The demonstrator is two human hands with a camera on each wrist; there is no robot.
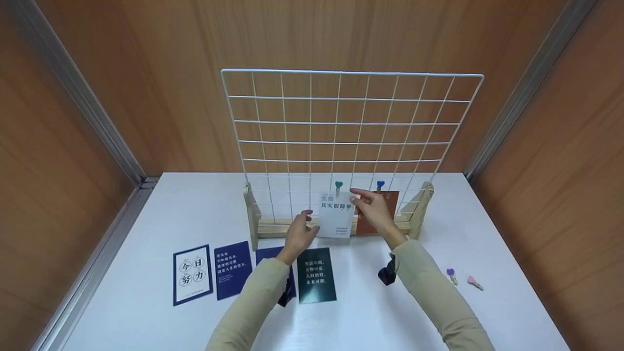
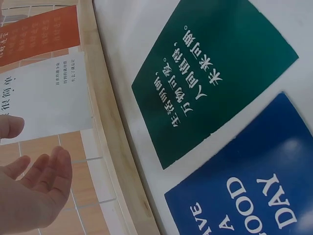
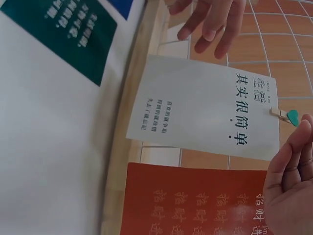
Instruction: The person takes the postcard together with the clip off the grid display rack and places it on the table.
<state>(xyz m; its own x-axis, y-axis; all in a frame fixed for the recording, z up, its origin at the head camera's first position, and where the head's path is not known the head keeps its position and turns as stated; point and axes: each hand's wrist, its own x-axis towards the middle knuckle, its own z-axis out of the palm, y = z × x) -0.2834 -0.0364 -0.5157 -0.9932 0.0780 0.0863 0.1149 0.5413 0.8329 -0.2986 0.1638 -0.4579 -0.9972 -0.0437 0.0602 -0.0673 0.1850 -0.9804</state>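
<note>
A white card [image 1: 335,217] with dark lettering hangs upright on the white wire grid [image 1: 351,123], its top edge held by a small wooden clothespin with a green heart [image 3: 292,117]. My right hand [image 1: 374,210] is beside the card's upper right corner, fingertips close to the clothespin, fingers extended and holding nothing. On the other side, my left hand [image 1: 300,235] is at the card's left edge with its fingers loosely bent and apart. A red-brown card [image 3: 195,200] hangs just right of the white one, under a blue heart clothespin [image 1: 380,185], partly behind my right hand.
Wooden feet and a bar [image 2: 115,132] support the grid. On the white table [image 1: 195,214] lie a dark green card [image 1: 317,276], blue cards [image 1: 233,269] and a blue-framed white card [image 1: 193,274]. Purple [image 1: 451,273] and pink [image 1: 475,282] heart clothespins lie at right.
</note>
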